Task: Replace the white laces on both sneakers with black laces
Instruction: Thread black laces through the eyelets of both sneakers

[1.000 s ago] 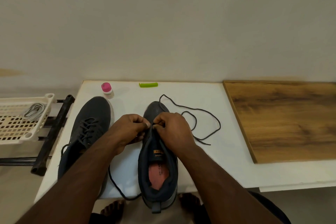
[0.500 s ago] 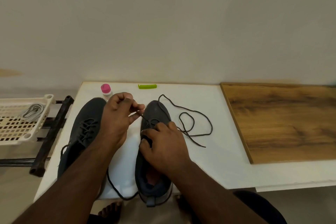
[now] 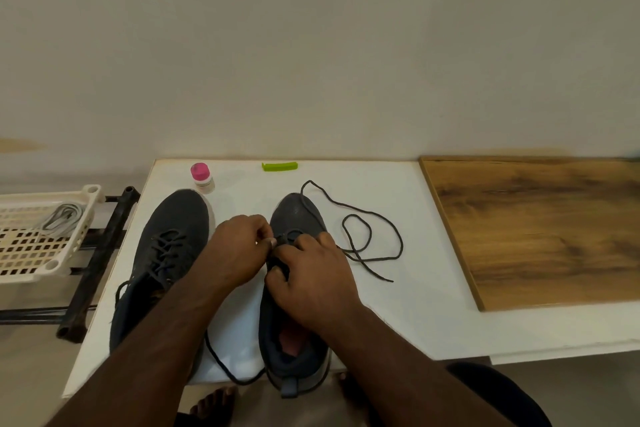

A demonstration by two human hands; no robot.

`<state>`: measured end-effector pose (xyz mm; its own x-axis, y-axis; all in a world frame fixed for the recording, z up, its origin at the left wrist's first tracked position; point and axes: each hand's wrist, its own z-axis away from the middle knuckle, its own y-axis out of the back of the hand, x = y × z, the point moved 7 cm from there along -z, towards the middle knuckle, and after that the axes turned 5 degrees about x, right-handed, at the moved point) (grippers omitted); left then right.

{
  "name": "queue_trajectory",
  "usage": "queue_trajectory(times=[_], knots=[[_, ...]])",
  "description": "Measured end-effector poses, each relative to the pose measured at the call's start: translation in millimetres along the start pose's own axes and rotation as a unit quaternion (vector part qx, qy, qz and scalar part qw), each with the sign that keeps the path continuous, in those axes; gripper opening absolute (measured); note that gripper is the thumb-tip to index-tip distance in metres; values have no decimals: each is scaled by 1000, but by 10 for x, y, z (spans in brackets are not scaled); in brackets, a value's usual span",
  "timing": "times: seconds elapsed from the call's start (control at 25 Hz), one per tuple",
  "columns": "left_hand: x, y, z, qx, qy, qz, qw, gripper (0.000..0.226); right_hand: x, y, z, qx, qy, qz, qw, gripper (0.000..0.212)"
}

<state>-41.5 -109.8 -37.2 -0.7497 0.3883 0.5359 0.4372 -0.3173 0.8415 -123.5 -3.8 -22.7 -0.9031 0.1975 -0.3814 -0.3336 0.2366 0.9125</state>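
Two dark grey sneakers stand toe-away on the white table (image 3: pixel 398 305). The left sneaker (image 3: pixel 173 236) carries a black lace through its eyelets. Over the right sneaker (image 3: pixel 298 215) both hands work at the eyelets. My left hand (image 3: pixel 239 246) pinches the black lace (image 3: pixel 374 236) at the shoe's left side. My right hand (image 3: pixel 311 284) grips the tongue and upper, hiding most of the eyelets. The lace's free end loops on the table to the right, and another stretch hangs over the front edge. White laces (image 3: pixel 64 218) lie in the cream basket (image 3: pixel 52 265) at left.
A small bottle with a pink cap (image 3: pixel 202 177) and a green clip (image 3: pixel 280 166) sit at the table's far edge. A wooden board (image 3: pixel 540 229) covers the right side. A black metal frame (image 3: pixel 93 270) lies under the basket. Bare feet show below the table's front edge.
My left hand has come back down from beside the left sneaker's toe to the right sneaker's eyelets. The lace loop on the table has shifted slightly.
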Motion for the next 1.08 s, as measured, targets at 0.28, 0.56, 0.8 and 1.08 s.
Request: queue_trajectory(times=[0.28, 0.56, 0.8, 1.08], knots=[[-37, 339, -13, 142, 68, 404, 901, 15, 11, -20, -11, -20, -6, -3, 1000, 41], [21, 70, -27, 44, 38, 103, 993, 25, 14, -18, -16, -20, -4, -2, 1000, 40], [-135, 536, 9, 211, 105, 631, 739, 23, 22, -14, -27, -34, -11, -28, 999, 36], [-161, -163, 26, -11, 218, 437, 872, 19, 22, -35, -32, -38, -9, -18, 999, 39]])
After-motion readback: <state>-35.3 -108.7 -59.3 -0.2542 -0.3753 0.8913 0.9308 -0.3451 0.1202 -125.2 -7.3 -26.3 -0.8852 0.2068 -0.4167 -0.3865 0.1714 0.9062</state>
